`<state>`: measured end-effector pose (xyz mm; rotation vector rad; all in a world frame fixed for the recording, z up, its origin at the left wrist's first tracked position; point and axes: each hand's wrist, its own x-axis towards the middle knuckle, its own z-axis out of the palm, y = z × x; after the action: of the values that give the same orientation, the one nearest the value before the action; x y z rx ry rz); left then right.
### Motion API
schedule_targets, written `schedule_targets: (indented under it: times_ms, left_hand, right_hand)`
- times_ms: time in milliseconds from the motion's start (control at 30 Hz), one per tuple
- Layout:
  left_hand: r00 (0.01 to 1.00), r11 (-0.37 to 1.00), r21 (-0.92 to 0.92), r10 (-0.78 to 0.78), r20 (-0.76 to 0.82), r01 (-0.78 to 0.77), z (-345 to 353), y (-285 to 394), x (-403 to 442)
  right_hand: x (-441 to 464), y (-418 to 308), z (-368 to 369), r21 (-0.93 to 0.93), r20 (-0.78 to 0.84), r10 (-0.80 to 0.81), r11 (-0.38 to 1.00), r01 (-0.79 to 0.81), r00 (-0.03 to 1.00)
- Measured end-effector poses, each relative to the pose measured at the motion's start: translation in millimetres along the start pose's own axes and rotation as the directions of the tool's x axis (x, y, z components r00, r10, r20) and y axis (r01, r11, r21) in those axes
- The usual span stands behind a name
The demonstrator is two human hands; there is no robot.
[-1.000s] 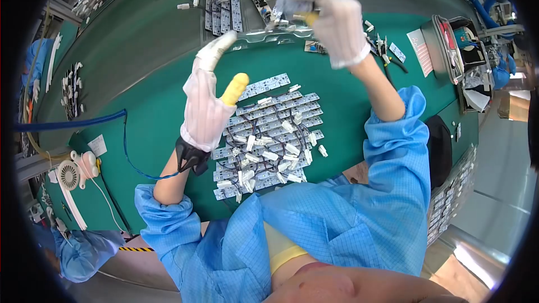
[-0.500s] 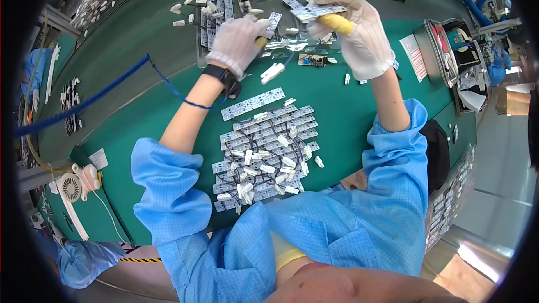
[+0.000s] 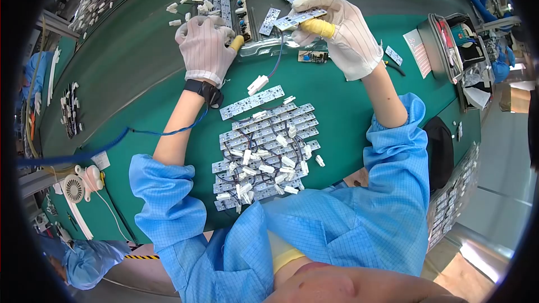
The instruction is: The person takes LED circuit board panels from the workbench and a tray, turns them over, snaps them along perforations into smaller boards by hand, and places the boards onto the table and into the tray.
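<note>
My right hand [image 3: 342,33], in a white glove with a yellow thumb cover, is closed on a white LED circuit board [image 3: 295,19] above the clear plastic tray [image 3: 281,45]. A wire with a white connector [image 3: 258,85] hangs below that board. My left hand [image 3: 208,47], gloved too, reaches over the tray's left part, beside several LED boards [image 3: 225,5]. Its thumb stands apart, and the other fingertips are partly hidden. A brown strip with components [image 3: 243,14] lies in the tray, right of this thumb. Near it rests a short LED board [image 3: 270,21].
A pile of wired LED boards [image 3: 269,146] lies between my arms. A small component board [image 3: 313,56] sits below the tray. To the right are a loose LED board [image 3: 394,55] and a metal box [image 3: 443,50]. A blue cord [image 3: 106,145] crosses on the left.
My left hand has moved left over the tray, uncovering the brown component strip. My right hand, still closed on the LED board, has shifted slightly left. The blue cord has dropped lower.
</note>
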<state>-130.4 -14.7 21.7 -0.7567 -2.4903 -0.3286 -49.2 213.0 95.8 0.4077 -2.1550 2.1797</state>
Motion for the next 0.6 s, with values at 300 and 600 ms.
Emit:
schedule_targets:
  times_ms: [300, 600]
  left_hand:
    - [0.953, 0.938, 0.186, 0.269, 0.14, -0.292, 13, 6, 26]
    - [0.986, 0.985, 0.039, 0.166, 0.024, -0.167, 4, -35, 1]
  right_hand:
    - [-3, -10, -2, -0.031, -0.071, 0.0, 1.0, -0.002, 0.997]
    - [-1, -8, -52, -0.712, 0.32, 0.252, 0.7, 0.056, 0.913]
